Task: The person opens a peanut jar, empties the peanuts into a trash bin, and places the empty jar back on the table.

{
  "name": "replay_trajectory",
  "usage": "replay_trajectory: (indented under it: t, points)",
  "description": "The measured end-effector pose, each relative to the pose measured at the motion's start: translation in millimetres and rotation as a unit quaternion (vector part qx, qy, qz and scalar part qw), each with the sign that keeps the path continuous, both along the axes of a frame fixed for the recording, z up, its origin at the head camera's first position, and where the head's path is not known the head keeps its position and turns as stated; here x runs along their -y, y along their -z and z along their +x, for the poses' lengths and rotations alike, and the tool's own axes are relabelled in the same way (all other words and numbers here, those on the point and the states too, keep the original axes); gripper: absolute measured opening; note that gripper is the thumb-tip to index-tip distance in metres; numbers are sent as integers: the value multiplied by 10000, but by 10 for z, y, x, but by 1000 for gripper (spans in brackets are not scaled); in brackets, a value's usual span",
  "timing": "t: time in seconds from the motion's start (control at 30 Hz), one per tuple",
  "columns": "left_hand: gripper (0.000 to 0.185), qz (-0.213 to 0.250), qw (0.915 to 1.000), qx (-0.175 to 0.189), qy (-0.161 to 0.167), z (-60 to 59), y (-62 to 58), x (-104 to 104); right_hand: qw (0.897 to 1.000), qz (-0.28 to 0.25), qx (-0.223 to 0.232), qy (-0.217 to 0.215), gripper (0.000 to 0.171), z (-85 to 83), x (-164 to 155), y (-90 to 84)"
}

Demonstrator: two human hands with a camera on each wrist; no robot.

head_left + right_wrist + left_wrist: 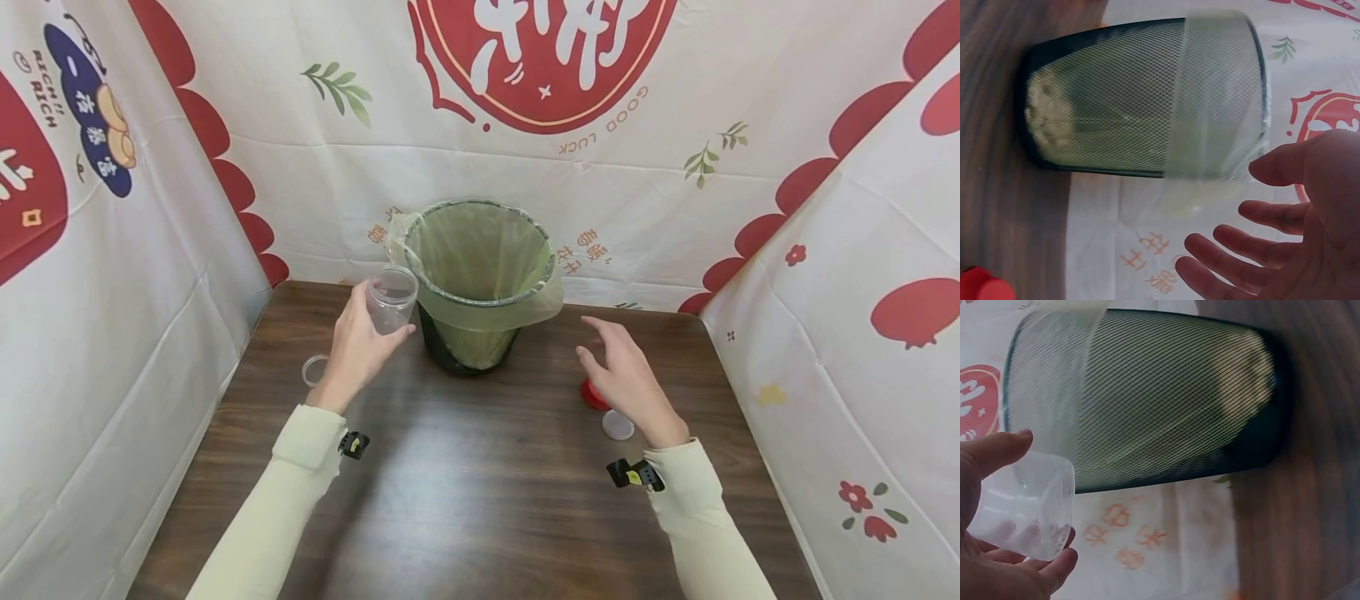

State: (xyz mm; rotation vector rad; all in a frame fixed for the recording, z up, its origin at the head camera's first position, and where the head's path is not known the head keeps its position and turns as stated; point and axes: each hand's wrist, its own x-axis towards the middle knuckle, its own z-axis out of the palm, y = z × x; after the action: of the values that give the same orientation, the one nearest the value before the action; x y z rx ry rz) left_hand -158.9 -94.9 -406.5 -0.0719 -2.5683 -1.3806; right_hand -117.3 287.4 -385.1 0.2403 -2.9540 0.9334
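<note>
My left hand (356, 346) grips a clear plastic jar (392, 298) around its side, thumb on one side and fingers on the other. The jar is raised at the left of the mesh trash bin (480, 337), close to its rim. In the left wrist view the see-through jar (1047, 503) shows fingers behind its wall. To the right of the bin, my right hand (626, 375) hovers with its fingers spread and relaxed, holding nothing. A red object (594, 397) and a round whitish disc (618, 425) lie below it, the red one partly hidden.
A pale green bag (517, 313) lines the bin and folds over its rim. Left of the bin, a clear round piece (315, 369) lies partly behind my left hand. The brown wooden table (465, 492) is bordered by printed cloth (300, 183) at the back and sides.
</note>
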Motion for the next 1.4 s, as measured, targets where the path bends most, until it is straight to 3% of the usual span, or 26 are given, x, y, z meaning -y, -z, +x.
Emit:
replay_trajectory:
  t: [0.27, 0.53, 0.93, 1.2, 1.23, 1.3, 1.4]
  points:
    - [85, -39, 9990, 374, -223, 89, 288, -12, 9999, 129, -49, 41, 54, 97, 21, 155]
    - [87, -118, 9978, 618, -227, 131, 617, 8, 9999, 116, -4, 45, 54, 157, -5, 312]
    - [85, -115, 9914, 1187, -541, 192, 1008, 37, 9993, 74, 349, -111, 56, 268, 45, 442]
    - [82, -171, 9942, 877, -591, 209, 1295, 73, 9994, 135, 282, -125, 55, 272, 22, 487]
    - [81, -182, 9945, 793, -657, 173, 1416, 88, 9994, 138, 275, -128, 55, 272, 22, 490]
    - [83, -66, 9939, 880, -665, 167, 1450, 90, 9994, 151, 264, -145, 55, 271, 25, 494]
    - [85, -70, 9945, 694, -781, 105, 1697, 124, 9995, 139, 249, -163, 55, 267, 31, 493]
